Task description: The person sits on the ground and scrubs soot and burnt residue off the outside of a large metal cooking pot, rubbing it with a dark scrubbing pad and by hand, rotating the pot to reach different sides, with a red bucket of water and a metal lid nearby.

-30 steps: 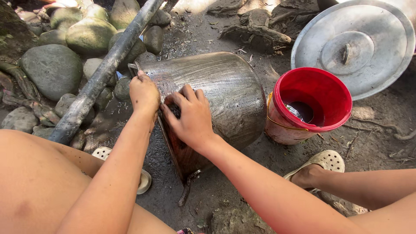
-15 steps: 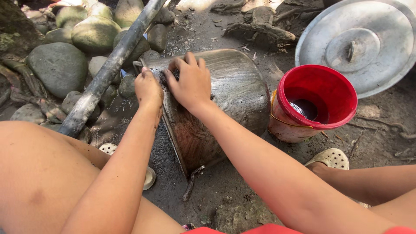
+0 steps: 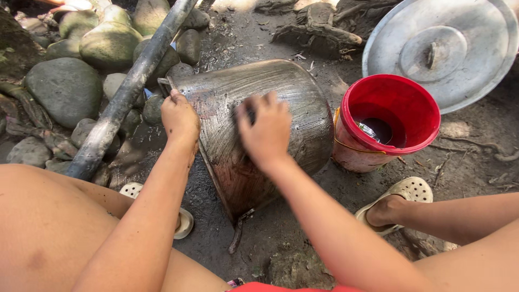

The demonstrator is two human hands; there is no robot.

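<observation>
The big metal pot point(image 3: 259, 124) lies tipped on its side on the dirt, left of the red bucket point(image 3: 390, 121). The left hand point(image 3: 180, 118) clamps its rim to steady it — the right hand point(image 3: 265, 130), blurred, presses fingers curled on its wall, seemingly scrubbing.

Bright daylight falls from above and the far side, patchy as if filtered. The round metal lid point(image 3: 440, 51) at far right catches the strongest light and looks washed out near the top edge. A soft sheen runs along the upper curve of the large metal pot point(image 3: 259, 124), while its near underside sits in shadow. The right hand point(image 3: 265, 130) is smeared by motion blur; the left hand point(image 3: 180, 116) is sharper. Straight lines, such as the dark pipe point(image 3: 130, 89), bow slightly toward the left edge
</observation>
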